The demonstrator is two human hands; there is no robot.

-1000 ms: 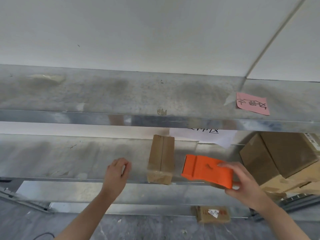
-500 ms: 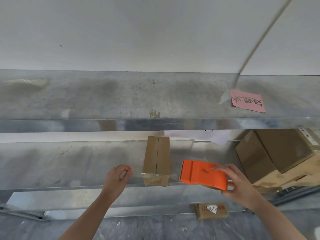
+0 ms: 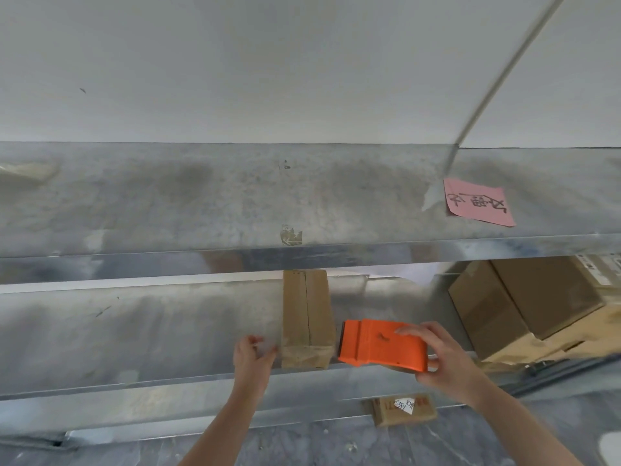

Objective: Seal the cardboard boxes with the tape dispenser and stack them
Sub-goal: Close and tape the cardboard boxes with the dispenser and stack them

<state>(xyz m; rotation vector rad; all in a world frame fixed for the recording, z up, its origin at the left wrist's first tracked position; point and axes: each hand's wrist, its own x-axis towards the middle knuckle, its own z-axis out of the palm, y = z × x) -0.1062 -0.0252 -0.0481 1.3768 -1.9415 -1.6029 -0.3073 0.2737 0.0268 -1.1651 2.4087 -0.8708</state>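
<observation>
Small box: the small box (image 3: 307,319) sits on the middle shelf (image 3: 134,331), near end at the shelf's front lip, top seam running away from me.
Left hand: my left hand (image 3: 253,353) is just left of the small box's front corner, fingers curled. They look to be pinching the loose end of the clear tape (image 3: 302,357), though the film is hard to see.
Right hand: my right hand (image 3: 443,361) grips the orange tape dispenser (image 3: 383,346) just right of the small box, cutter edge facing it.
Tape: it crosses the small box's front face, wrinkled already.
Others: big boxes (image 3: 537,297) are stacked well to the right of the small box, and another flat box (image 3: 403,408) lies below it and to the right.
Risk one: the box is at the very lip, so pulling the tape sideways could drag or twist it off the shelf.
Risk two: a slack strip may fold on itself and stick crooked, because neither hand is steadying the box.
Risk three: if the pinch slips, the loose end could snap back and miss the side panel.
Change: half a second ago my left hand was apart from the small box with tape stretched between. Now it's in close, and the dispenser has come nearer on the right.
</observation>
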